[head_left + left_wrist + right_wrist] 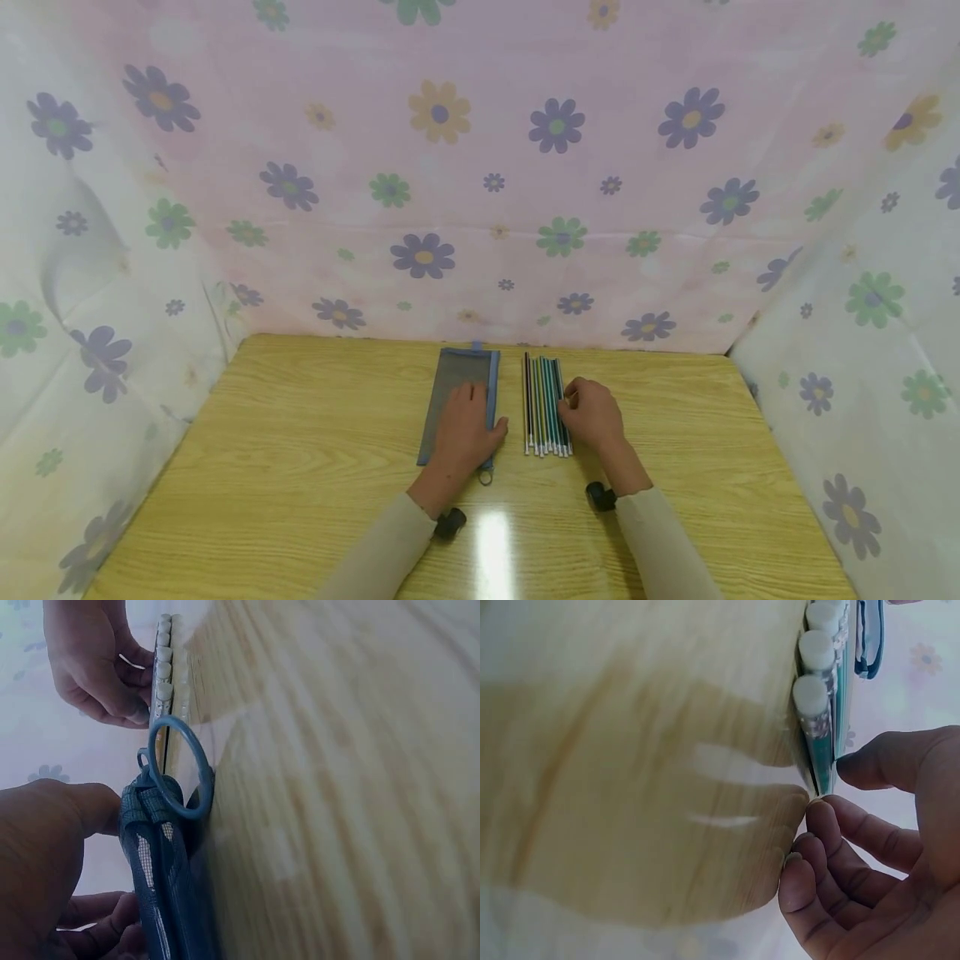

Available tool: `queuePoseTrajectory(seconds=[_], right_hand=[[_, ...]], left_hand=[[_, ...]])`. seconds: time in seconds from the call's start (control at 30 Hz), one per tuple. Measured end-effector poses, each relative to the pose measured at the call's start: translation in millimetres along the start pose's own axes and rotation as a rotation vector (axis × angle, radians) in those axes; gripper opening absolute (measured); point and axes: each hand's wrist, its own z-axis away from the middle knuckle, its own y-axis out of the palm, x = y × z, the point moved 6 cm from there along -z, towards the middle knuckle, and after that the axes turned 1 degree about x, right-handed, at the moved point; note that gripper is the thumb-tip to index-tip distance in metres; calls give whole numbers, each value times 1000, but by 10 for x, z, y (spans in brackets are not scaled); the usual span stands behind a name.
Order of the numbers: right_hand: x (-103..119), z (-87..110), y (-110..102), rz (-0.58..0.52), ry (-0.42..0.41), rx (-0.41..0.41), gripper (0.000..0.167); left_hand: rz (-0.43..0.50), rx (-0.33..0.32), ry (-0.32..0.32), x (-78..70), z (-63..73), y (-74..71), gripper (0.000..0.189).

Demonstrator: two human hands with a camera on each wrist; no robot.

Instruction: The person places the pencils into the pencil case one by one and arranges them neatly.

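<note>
A grey-blue mesh zipper pouch lies flat near the back of the table. My left hand rests on it, thumb spread toward the zipper side; in the left wrist view the thumb touches the pouch's zippered edge. To the right, several pencils in dark, green and yellowish colours lie side by side, their white eraser ends facing me. My right hand is at the right edge of this row. The right wrist view has its thumb and index fingertip pinching at the outermost green pencil, with the other fingers curled by the tabletop.
A ring hangs from the pouch's zipper end. Flower-printed cloth stands behind the wooden table and along both sides. Small black devices are strapped to both wrists.
</note>
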Motion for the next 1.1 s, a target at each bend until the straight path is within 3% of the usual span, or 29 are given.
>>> queuePoseTrajectory(seconds=[0.27, 0.53, 0.77, 1.1], right_hand=[[-16, 4, 14, -18, 22, 3, 19], [-13, -4, 9, 2, 74, -7, 10], [8, -4, -8, -6, 173, 18, 51], [23, 5, -24, 32, 233, 38, 49]], left_hand=[[51, 6, -31, -20, 7, 28, 58], [41, -29, -45, -43, -5, 17, 55], [64, -39, -71, -46, -15, 26, 49], [63, -45, -80, -49, -35, 38, 46]])
